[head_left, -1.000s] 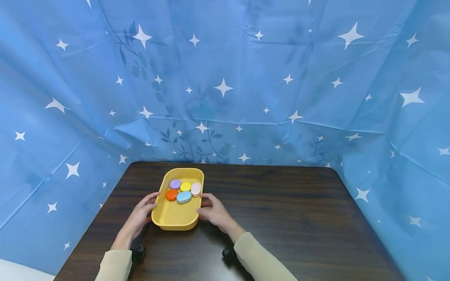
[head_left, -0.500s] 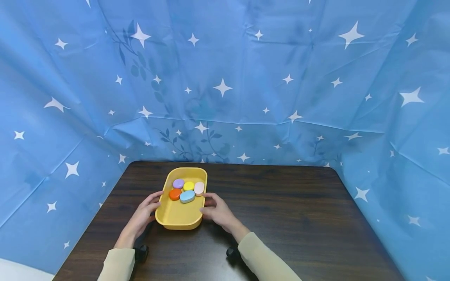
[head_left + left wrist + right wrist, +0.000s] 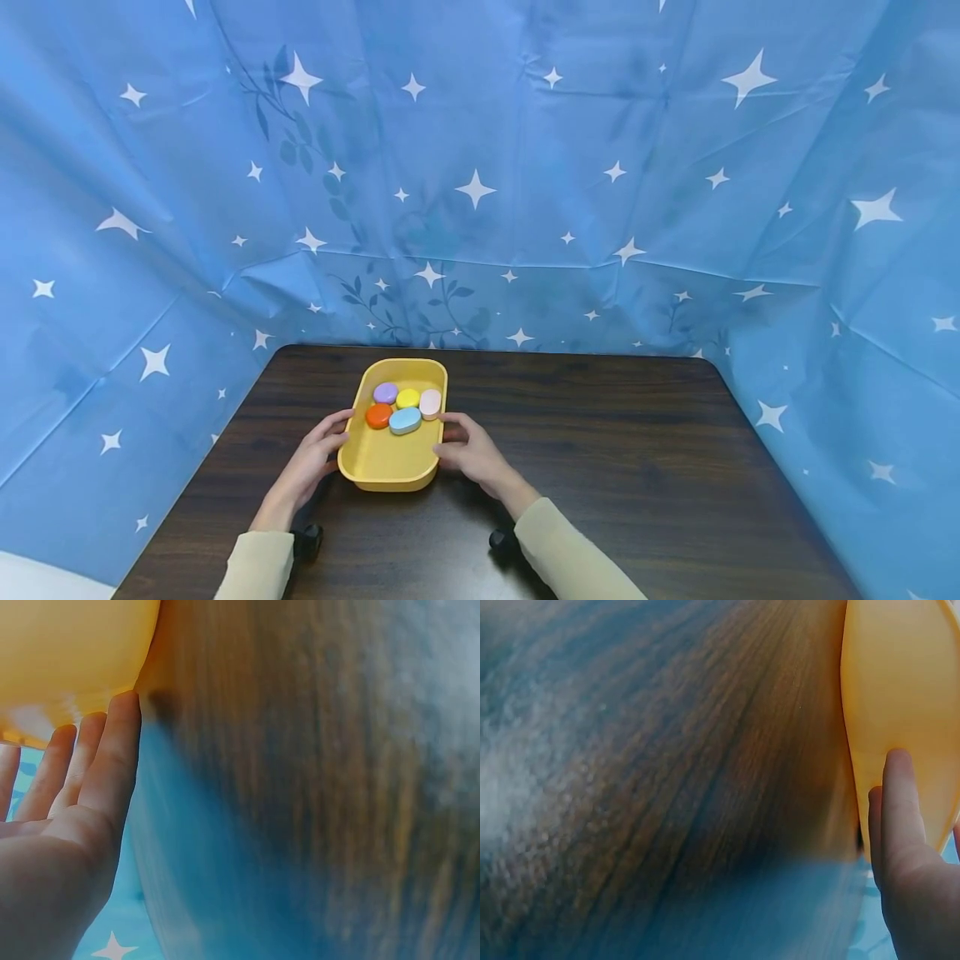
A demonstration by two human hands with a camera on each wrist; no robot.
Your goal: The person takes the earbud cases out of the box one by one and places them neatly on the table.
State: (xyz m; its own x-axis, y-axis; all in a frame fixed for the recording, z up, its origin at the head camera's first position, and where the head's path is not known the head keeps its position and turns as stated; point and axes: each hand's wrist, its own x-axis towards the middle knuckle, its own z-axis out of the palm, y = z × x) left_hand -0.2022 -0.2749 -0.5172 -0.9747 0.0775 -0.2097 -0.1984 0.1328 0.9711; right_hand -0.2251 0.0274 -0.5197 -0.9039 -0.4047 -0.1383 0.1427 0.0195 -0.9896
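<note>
A yellow rectangular plastic box (image 3: pixel 382 460) with rounded corners is at the left part of the dark table in the head view. My left hand (image 3: pixel 306 468) is at its left side, with fairly straight fingertips (image 3: pixel 120 712) against the outer wall. On the opposite side my right hand (image 3: pixel 480 460) touches the wall with extended fingers (image 3: pixel 900 795). Inside the box, toward its far half, lie smooth rounded pieces: purple (image 3: pixel 386 393), yellow (image 3: pixel 408 399), orange-red (image 3: pixel 378 416), light blue (image 3: pixel 405 421) and pale pink (image 3: pixel 431 403).
The dark wood-grain table (image 3: pixel 600 467) extends well to the right of the box. Behind it hangs a blue curtain (image 3: pixel 525 208) with white stars, which also runs along both sides. A black wrist camera (image 3: pixel 308 542) sits under the left wrist, another (image 3: pixel 501 542) under the right.
The yellow box has slid a little to the right with the pieces inside it. Both hands have moved along with it, keeping their places at its sides.
</note>
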